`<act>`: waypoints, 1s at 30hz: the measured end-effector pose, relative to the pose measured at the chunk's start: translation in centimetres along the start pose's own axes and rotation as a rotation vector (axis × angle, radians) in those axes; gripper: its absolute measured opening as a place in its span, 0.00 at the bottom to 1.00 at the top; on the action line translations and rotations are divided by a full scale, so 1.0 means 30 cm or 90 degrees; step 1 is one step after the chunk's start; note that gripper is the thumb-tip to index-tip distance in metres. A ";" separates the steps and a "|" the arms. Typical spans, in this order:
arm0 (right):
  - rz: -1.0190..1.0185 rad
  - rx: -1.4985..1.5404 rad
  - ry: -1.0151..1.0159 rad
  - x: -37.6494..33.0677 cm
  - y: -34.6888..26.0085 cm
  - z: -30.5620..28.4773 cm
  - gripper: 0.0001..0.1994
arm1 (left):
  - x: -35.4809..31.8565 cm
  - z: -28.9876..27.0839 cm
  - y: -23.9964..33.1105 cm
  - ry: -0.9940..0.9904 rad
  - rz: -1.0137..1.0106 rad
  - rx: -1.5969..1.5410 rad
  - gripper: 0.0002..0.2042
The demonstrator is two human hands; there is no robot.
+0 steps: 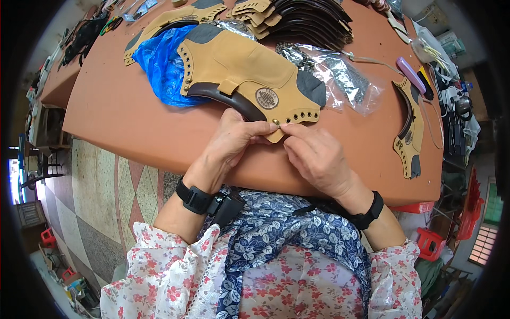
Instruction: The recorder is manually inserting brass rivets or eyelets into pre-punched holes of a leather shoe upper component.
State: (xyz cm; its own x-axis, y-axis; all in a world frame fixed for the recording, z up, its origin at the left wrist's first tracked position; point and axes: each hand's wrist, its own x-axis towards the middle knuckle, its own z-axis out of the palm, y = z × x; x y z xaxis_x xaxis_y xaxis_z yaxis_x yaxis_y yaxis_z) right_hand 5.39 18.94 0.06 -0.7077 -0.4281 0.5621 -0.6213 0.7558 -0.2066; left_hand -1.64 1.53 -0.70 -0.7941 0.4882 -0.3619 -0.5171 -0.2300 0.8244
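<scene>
A tan leather panel [239, 58] with grey corner patches lies near the table's front edge, a dark brown padded handle [228, 98] along its near side. Rows of dark eyelets run along its two ends. My left hand [232, 136] grips the panel's near edge below the handle, thumb beside a brass stud [275, 122]. Close by, my right hand [320, 159] is pinched at the same edge, its fingertips almost meeting the left thumb. Whatever sits between the right fingertips is too small or hidden to make out.
Behind the panel lie a blue plastic bag [159, 66], a clear bag [348, 80] of small dark parts, and a stack of similar leather pieces [311, 24]. A smaller tan piece with a handle [413, 127] rests at the right, near a purple-handled tool [411, 73].
</scene>
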 end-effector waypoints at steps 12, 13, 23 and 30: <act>0.049 -0.033 0.050 0.059 0.025 0.048 0.05 | 0.001 0.004 0.008 0.004 -0.009 0.000 0.09; 0.044 -0.036 0.043 0.060 0.027 0.054 0.05 | 0.004 -0.003 0.003 0.001 -0.012 0.003 0.09; 0.060 -0.020 0.065 0.056 0.029 0.067 0.05 | 0.003 -0.007 -0.004 0.000 0.005 -0.014 0.10; 0.047 0.014 0.089 0.042 0.035 0.075 0.06 | 0.004 -0.013 -0.009 -0.006 0.006 -0.019 0.10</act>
State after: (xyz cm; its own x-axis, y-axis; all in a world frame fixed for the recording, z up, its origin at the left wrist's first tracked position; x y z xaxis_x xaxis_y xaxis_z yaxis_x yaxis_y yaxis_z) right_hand 3.08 18.07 -1.26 -0.6995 -0.2972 0.6499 -0.5768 0.7717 -0.2679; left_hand -1.73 1.32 -1.13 -0.7959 0.4941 -0.3499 -0.5193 -0.2599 0.8141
